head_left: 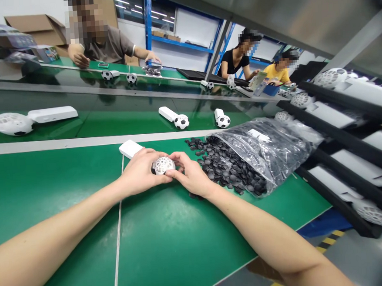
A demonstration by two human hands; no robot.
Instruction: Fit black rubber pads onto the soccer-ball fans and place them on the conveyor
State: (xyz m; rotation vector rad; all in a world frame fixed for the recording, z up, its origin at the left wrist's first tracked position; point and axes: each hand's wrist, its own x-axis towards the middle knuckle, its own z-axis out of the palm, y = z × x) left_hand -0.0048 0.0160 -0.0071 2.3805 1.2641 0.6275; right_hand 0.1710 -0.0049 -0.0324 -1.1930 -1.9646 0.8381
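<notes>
Head view shows your left hand (pixel 142 171) and right hand (pixel 192 174) gripping the ball (pixel 164 165), its side apparently patched, top bare.

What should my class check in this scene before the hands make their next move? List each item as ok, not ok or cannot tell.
1. Ball steadied by the left hand: ok. The left hand grips the white ball.
2. Right hand at the ball: ok. The right hand has its fingertips at the ball's edge.
3. Black piece in the right hand: cannot tell; its fingers hide any.
4. Black pieces near: ok. They lie beside the right hand.
5. Black pieces all inside the plastic bag: not ok. Many spill onto the green surface.
</notes>
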